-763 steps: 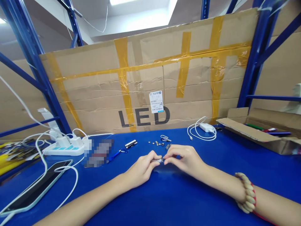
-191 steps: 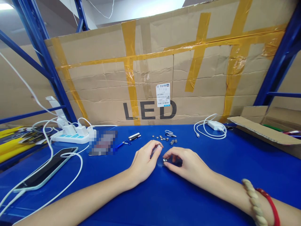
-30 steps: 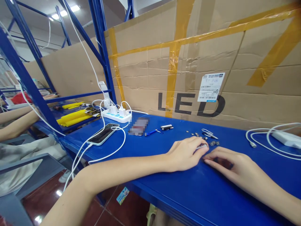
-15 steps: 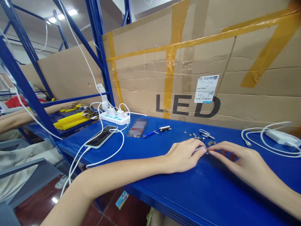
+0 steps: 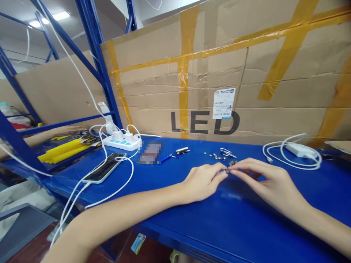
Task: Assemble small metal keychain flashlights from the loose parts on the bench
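Observation:
My left hand (image 5: 201,182) rests on the blue table (image 5: 208,226), thumb and forefinger closed on a small dark, shiny piece (image 5: 225,171) mostly covered by the fingers. At its right end, the fingertips of my right hand (image 5: 264,179) are pinched together; what they grip is too small to make out. Just behind the fingertips lies a cluster of small metal parts (image 5: 233,163). Several small round metal pieces (image 5: 215,157) are scattered farther left, beside a looped white cord (image 5: 226,151).
Left on the table are a phone (image 5: 105,168) with white cables, a power strip (image 5: 122,143), a blurred flat item (image 5: 150,152), a blue pen-like item (image 5: 166,158) and short cylinders (image 5: 182,150). A white adapter (image 5: 300,150) lies right. Cardboard (image 5: 153,91) stands behind. Another person's arm (image 5: 52,131) shows left.
The view has turned to the right, so everything appears shifted left. Both hands stay together at the small piece, their fingers slightly repositioned.

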`<control>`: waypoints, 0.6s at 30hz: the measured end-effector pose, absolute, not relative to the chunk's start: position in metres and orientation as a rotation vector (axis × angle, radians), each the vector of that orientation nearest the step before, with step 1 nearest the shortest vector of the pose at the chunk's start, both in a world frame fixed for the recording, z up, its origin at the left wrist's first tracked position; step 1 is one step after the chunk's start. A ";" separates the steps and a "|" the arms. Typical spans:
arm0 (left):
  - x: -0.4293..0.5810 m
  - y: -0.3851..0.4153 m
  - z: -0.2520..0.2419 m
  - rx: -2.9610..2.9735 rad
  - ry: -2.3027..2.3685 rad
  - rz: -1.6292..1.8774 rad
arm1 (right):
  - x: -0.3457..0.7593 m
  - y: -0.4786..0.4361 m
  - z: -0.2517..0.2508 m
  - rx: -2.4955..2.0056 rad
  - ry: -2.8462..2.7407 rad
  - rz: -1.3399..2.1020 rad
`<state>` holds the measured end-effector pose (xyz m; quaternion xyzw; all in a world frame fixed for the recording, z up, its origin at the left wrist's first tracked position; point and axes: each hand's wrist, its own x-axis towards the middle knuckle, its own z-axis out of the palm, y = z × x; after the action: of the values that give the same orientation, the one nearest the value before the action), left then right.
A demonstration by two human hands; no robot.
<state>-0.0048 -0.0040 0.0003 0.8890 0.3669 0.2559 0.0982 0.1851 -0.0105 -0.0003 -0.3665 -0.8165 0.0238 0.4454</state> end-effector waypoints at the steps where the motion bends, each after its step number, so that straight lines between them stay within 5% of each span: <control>1: -0.005 -0.004 0.001 2.619 1.075 0.764 | 0.185 -0.010 0.000 -0.916 -2.022 0.071; 18: -0.004 0.001 -0.001 2.519 0.872 0.880 | 0.189 -0.010 0.010 -1.068 -1.985 0.544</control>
<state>-0.0038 0.0014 -0.0006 0.8847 0.3064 0.3093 0.1664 0.1887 -0.0103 0.0102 -0.4221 -0.7846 0.2151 0.4000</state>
